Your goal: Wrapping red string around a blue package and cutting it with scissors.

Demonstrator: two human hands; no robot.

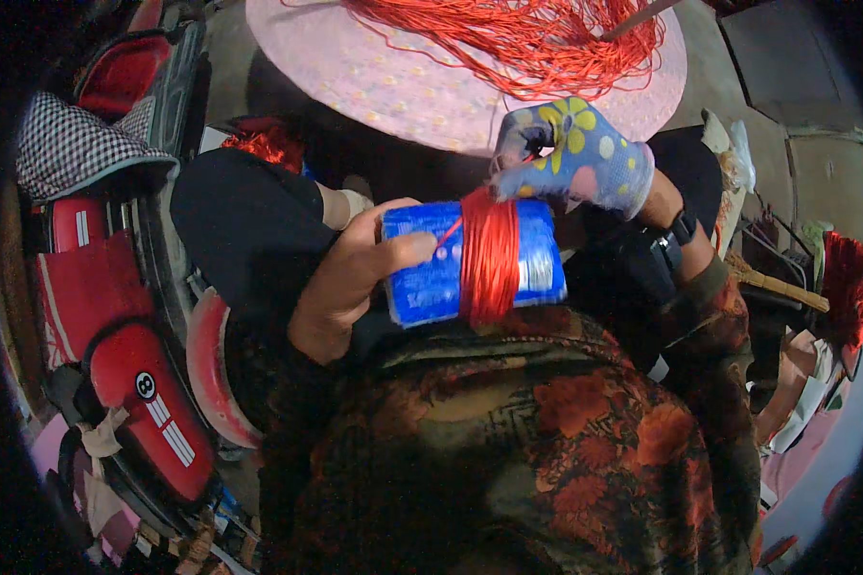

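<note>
**Blue block in my grip, red cord around its middle**

The blue block (pixel 422 292) sits in front of me, with loops of red cord (pixel 490 264) around its middle. My bare left hand (pixel 355 273) has its fingers clamped on the block's left end, thumb across the front face, beside the loops. My gloved right hand (pixel 577 158) is at the block's top edge, by the cord; its fingers curl with the tips close together, though I cannot tell whether they pinch a strand.

I judge the block light and fairly stiff, since its edges look straight under the loops. Its glossy skin may be slippery (the fabric glove (pixel 609 165) might grip better). The cord looks thin, soft and easily tangled. The bare blue ends seem the best hold. Beyond the block, a heap of red cord (pixel 537 38) lies on a round pink table (pixel 355 81).

Pale marks (pixel 537 274) on the block's face are too blurred to read. Well left of the block, a red panel (pixel 125 364) bears a round badge (pixel 146 386) and white stripes (pixel 171 431).
</note>
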